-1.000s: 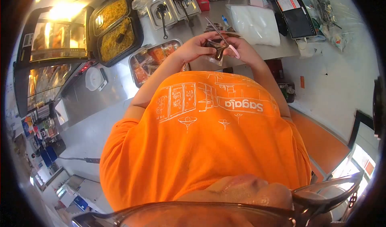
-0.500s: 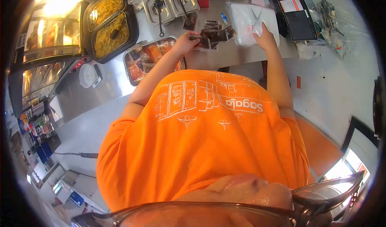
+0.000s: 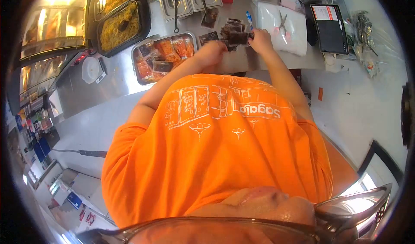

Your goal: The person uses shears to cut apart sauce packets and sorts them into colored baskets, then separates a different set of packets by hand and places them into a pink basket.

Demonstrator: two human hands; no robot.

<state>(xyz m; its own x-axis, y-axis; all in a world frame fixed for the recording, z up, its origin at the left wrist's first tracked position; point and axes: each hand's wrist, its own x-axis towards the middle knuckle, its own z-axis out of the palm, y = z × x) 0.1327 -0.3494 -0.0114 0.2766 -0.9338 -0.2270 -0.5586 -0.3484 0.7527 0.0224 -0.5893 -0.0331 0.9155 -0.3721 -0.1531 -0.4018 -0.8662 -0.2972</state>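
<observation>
Several small clear sachets with dark brown contents (image 3: 234,29) lie in an overlapping pile on the steel counter. My left hand (image 3: 212,53) is closed at the pile's near left side, its fingertips on a dark sachet. From the right, my right hand (image 3: 261,41) pinches the end of a dark sachet (image 3: 237,38); its fingertips are partly hidden. Scissors (image 3: 283,22) with pink handles lie on a white plastic-wrapped pack (image 3: 294,38), apart from both hands. A blue pen (image 3: 249,19) is just beyond my right hand.
Left of my hands, a metal tray (image 3: 134,59) holds sachets with orange and dark contents. Farther back stand steel containers (image 3: 165,5) with ladles (image 3: 175,15) and a black pan (image 3: 146,23) of yellow food. A tablet (image 3: 330,32) stands at right.
My right hand has let go of the scissors, leaving them on the white pack, and moved left to the dark sachets. My left hand has shifted slightly right. The view has shifted a little.
</observation>
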